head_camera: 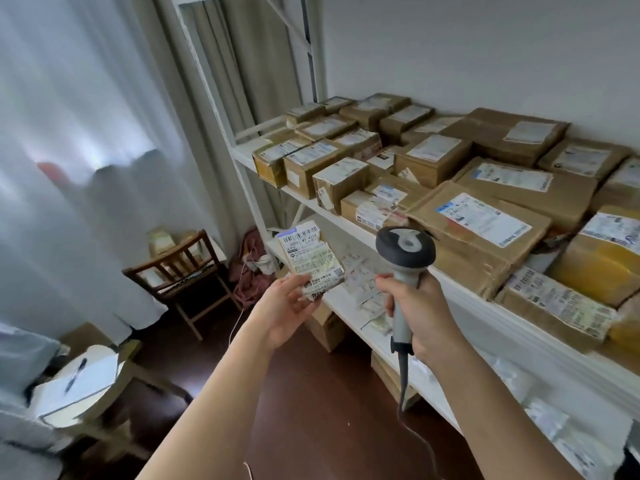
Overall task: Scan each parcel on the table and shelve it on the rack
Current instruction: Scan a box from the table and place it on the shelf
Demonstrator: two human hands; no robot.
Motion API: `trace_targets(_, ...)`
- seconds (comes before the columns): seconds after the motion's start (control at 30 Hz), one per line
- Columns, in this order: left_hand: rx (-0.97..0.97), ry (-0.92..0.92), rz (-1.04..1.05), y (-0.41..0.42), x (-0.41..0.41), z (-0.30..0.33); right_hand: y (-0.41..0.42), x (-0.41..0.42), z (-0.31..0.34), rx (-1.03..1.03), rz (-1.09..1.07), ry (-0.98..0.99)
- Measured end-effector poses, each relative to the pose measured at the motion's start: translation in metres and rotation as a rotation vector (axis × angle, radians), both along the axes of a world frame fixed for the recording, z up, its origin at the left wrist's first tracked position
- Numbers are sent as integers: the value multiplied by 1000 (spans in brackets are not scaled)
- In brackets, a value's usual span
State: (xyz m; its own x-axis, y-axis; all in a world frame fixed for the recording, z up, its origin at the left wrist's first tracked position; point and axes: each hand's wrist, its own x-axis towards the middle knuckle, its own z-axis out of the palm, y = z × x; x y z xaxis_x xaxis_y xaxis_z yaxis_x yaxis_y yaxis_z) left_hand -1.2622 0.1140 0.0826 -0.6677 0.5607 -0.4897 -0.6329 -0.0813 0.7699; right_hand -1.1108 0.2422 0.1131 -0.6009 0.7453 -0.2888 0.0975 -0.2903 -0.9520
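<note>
Beside a white rack (346,220) loaded with brown boxes (433,161): left hand (289,306) pinching a small parcel (308,259) by its lower end, label facing the camera, long axis nearly upright and leaning slightly left, held in the air in front of the lower shelf. Right hand (420,311) wrapped round the grey handle of a scanner (404,258), handle running up and down, dark head on top, cord trailing below. Further left, a wooden chair (183,271) by the curtain (86,133).
</note>
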Motion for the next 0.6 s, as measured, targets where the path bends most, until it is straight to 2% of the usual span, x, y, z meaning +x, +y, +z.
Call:
trace_targets(0.13, -47, -13, -36, -8, -77, 4, -5, -67, 0, 29, -44, -13)
trace_targets(0.3, -70, 58, -28, -13, -173, 22, -12, -141, 16, 58, -65, -20)
trace_targets(0.47, -24, 28, -16, 12, -231, 27, -5, -192, 23, 58, -99, -59)
trace_targets(0.6, 20, -14, 85, 42, -272, 26, 15, -230, 25, 25, -40, -112)
